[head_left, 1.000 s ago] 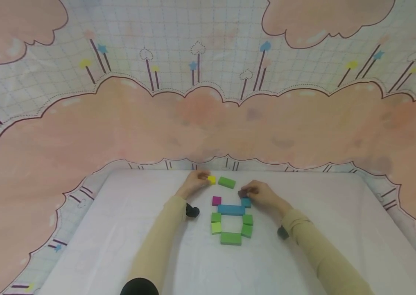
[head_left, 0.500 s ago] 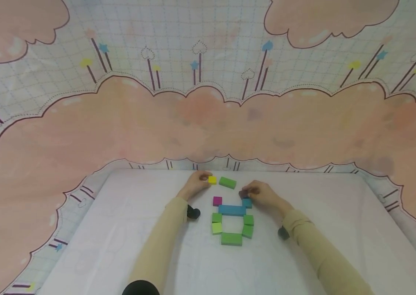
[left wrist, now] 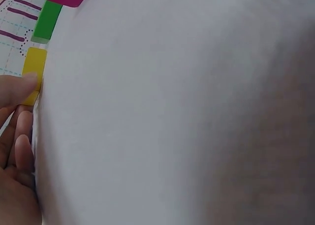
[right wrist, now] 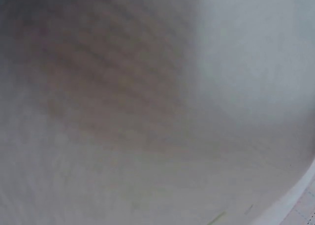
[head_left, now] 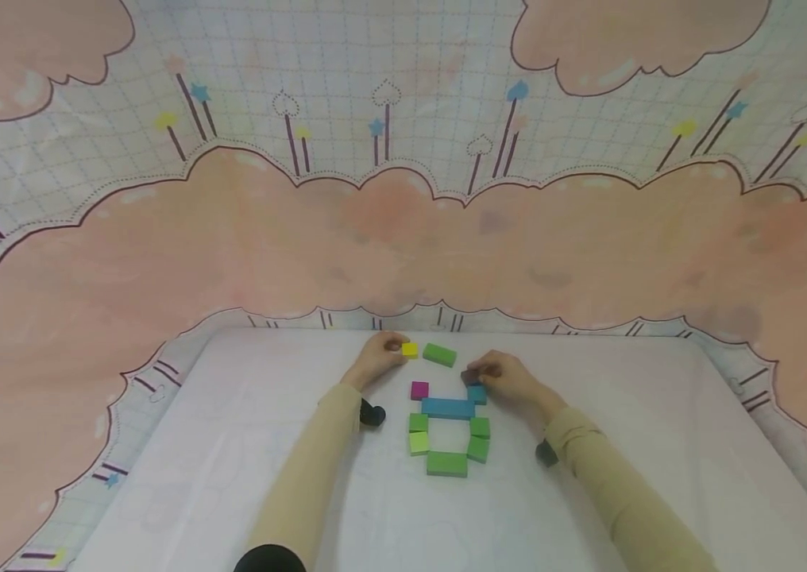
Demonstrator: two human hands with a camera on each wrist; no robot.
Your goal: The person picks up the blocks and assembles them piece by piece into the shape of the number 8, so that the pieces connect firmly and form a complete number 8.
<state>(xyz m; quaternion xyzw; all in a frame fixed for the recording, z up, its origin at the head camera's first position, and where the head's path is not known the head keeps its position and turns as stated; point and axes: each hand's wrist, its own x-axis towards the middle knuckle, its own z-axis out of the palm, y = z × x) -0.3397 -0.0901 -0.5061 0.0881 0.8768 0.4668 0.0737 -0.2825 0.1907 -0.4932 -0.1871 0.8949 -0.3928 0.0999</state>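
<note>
My left hand [head_left: 378, 357] pinches a small yellow block [head_left: 410, 350] near the table's far edge; in the left wrist view the thumb lies on the yellow block [left wrist: 34, 67]. Beside it sits a tilted green block [head_left: 440, 354]. My right hand [head_left: 511, 375] holds a dark brown block [head_left: 470, 377] between thumb and fingers, right by a small blue block [head_left: 476, 394]. Whether those two touch, I cannot tell. A magenta block [head_left: 420, 390] and a long blue block [head_left: 448, 408] lie close by. The right wrist view is blurred and shows no block.
Nearer to me, several green blocks form a ring's sides, with a wide green block [head_left: 446, 464] at the bottom and a lime block [head_left: 418, 443] at left. All lie on a white tabletop [head_left: 246, 413]. A patterned cloth backdrop [head_left: 403, 246] rises behind the far edge.
</note>
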